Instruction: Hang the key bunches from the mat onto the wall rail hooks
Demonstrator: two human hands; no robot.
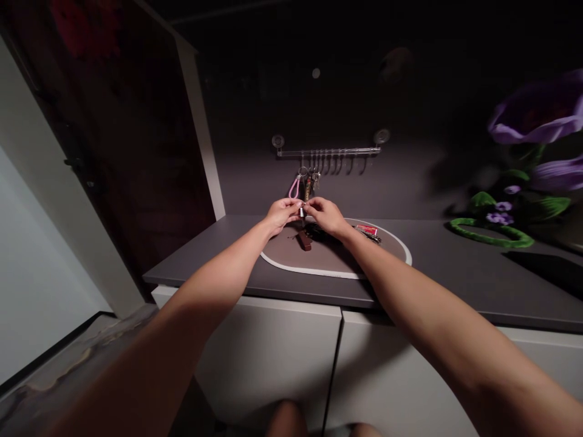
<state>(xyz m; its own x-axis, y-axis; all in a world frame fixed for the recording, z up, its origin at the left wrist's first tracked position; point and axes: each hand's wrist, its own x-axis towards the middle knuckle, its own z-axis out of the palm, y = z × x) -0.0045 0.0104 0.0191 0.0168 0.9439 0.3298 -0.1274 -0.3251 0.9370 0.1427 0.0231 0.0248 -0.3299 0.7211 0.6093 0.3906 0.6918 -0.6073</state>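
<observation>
One left hand point(283, 216), one right hand point(326, 216), one hook rail point(328, 152).
Two suction cups point(277, 141) at upper centre, one oval mat point(314, 273) at centre, two cabinet doors point(273, 358) along the bottom, two large purple blooms point(537, 115) at right.

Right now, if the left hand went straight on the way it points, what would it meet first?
The small pale item pinched between it and the right hand; depth is unclear.

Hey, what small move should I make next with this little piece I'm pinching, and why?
Probably lift the pinched piece a little toward the light and check it before going on. Your left hand and right hand meet on it, it is tiny, the room is dim, and a brown fob lies just below on the oval mat.
</observation>
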